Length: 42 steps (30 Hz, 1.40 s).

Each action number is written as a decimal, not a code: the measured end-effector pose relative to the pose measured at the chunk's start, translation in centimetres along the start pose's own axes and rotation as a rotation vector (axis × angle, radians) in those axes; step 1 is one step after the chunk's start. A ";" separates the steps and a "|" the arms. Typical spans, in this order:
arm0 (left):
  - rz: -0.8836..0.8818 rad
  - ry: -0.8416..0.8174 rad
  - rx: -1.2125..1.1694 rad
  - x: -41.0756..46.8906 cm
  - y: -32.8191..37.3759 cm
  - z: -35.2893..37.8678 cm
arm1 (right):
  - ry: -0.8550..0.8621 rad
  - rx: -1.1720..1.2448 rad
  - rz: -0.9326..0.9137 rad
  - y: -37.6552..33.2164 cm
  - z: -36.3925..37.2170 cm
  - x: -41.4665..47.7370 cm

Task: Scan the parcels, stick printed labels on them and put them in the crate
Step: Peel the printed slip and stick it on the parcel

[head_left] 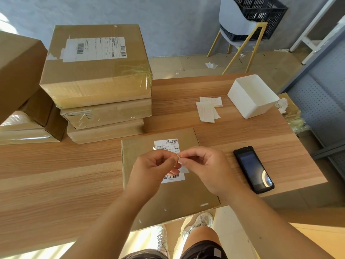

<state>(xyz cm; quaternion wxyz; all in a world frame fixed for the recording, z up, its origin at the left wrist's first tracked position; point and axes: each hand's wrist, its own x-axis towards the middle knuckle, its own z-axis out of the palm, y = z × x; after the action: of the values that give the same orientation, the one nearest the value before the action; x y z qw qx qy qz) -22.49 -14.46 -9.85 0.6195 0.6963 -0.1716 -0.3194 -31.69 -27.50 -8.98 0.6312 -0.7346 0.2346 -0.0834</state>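
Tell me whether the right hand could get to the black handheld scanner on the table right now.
Probably yes. The scanner lies on the table just beside the right hand with nothing between them, though that hand pinches a small label together with the left hand.

White tub (250, 104), gold-legged chair (234, 19)

i'm standing in a small parcel-dispatch room. taped cardboard parcels (97, 71) with barcode shipping labels are stacked at the far left of my wooden table (56, 165), a handheld scanner (253, 169) lies near its right edge, loose label sheets (207, 111) lie beside a white bin (252, 98) toward the far right corner, and a black crate (265, 8) sits on a chair (233, 21) beyond.
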 end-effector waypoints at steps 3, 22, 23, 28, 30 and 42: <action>0.028 -0.026 0.062 0.0 0.0 0.1 | 0.008 0.014 0.030 0.0 -0.3 0.1; -0.227 0.086 -0.206 2.8 0.3 3.7 | 0.376 0.395 0.427 1.7 -5.7 0.7; -0.235 0.103 -0.194 3.3 0.2 4.2 | 0.399 0.414 0.457 2.1 -6.8 0.8; -0.233 0.216 -0.053 5.8 0.3 7.3 | 0.525 0.286 0.531 3.5 -13.5 1.7; -0.233 0.240 0.001 6.9 0.4 8.9 | 0.593 0.177 0.500 3.6 -16.4 1.9; -0.047 0.210 0.370 17.8 3.5 22.0 | 0.527 -0.514 0.289 5.4 -32.3 4.6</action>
<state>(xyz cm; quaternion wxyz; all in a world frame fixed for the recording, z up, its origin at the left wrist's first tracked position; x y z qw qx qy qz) -23.26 -42.90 -11.21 0.4878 0.8314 -0.1459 -0.2225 -42.49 -58.71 -8.93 0.3500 -0.7815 0.5028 -0.1178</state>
